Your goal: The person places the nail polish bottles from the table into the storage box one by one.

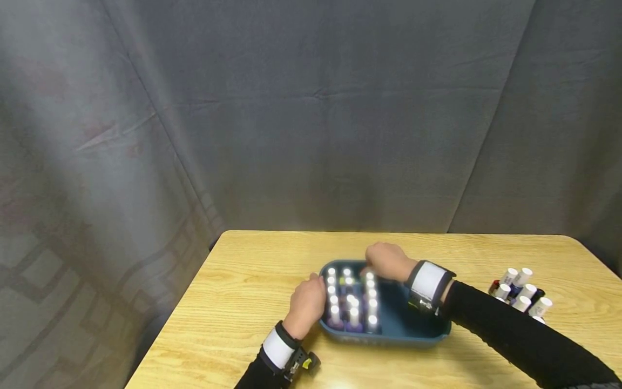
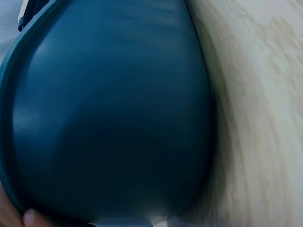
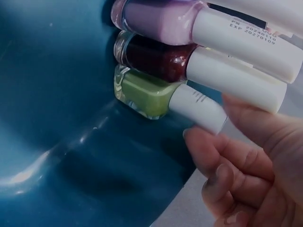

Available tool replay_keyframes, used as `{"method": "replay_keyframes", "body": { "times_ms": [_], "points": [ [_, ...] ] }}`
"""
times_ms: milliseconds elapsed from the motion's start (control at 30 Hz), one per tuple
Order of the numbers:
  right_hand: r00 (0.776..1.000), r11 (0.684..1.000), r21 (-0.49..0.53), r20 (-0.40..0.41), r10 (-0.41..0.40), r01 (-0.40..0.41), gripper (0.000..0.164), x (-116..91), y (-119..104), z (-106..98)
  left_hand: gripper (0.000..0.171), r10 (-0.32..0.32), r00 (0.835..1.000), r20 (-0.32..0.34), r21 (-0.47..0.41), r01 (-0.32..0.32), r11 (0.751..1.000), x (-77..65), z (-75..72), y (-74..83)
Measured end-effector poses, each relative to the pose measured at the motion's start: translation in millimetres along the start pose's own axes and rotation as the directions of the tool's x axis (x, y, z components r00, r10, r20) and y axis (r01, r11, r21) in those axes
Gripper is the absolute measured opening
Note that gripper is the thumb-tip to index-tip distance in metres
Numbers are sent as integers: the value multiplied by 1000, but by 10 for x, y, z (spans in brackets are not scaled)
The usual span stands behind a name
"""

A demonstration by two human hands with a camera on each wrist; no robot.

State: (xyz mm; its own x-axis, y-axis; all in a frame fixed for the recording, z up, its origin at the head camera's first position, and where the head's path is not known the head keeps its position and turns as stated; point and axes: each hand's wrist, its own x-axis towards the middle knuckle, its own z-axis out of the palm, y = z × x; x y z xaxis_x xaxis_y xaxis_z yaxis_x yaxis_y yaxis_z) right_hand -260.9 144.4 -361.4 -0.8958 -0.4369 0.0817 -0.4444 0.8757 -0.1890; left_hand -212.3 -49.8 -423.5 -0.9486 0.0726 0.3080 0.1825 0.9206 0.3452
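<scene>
A dark teal plastic basin (image 1: 413, 341) stands on the table, with rows of white-capped nail polish bottles (image 1: 353, 316) upright in its left half. My left hand (image 1: 307, 302) grips the basin's left end; in the left wrist view, a fingertip (image 2: 29, 218) shows at the rim. Over the far side of the basin, my right hand (image 1: 389, 261) reaches to the end of a row. Its thumb and index finger pinch the white cap of a green nail polish bottle (image 3: 144, 94). Beside that bottle are a dark red one (image 3: 156, 59) and a lilac one (image 3: 163, 21).
More white-capped nail polish bottles (image 1: 527, 292) stand in a cluster on the wooden table (image 1: 252, 281), right of the basin. A grey curtain (image 1: 316, 135) hangs behind the table's far edge. The basin's right half shows its bare floor.
</scene>
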Motion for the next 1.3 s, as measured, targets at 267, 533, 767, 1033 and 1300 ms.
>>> {"method": "replay_keyframes", "body": {
  "times_ms": [267,533,767,1033,1300],
  "points": [
    [999,999,28,40,-32,31,26,13,40,-26,29,-10,1000,-3,-14,10,1000,13,25,-1],
    [996,997,9,-45,-72,72,33,-37,156,-114,28,0,1000,-5,-21,0,1000,23,43,24],
    [996,998,44,-79,-37,41,37,-280,281,-373,28,22,1000,-5,-24,-22,999,26,47,32],
    [977,1000,12,-214,8,-6,20,-749,525,-614,29,29,999,-29,-20,-29,999,16,48,2],
    [972,989,-49,-197,130,-143,12,-1302,772,-634,28,27,999,-44,-9,-27,1000,5,27,-49]
  ]
}}
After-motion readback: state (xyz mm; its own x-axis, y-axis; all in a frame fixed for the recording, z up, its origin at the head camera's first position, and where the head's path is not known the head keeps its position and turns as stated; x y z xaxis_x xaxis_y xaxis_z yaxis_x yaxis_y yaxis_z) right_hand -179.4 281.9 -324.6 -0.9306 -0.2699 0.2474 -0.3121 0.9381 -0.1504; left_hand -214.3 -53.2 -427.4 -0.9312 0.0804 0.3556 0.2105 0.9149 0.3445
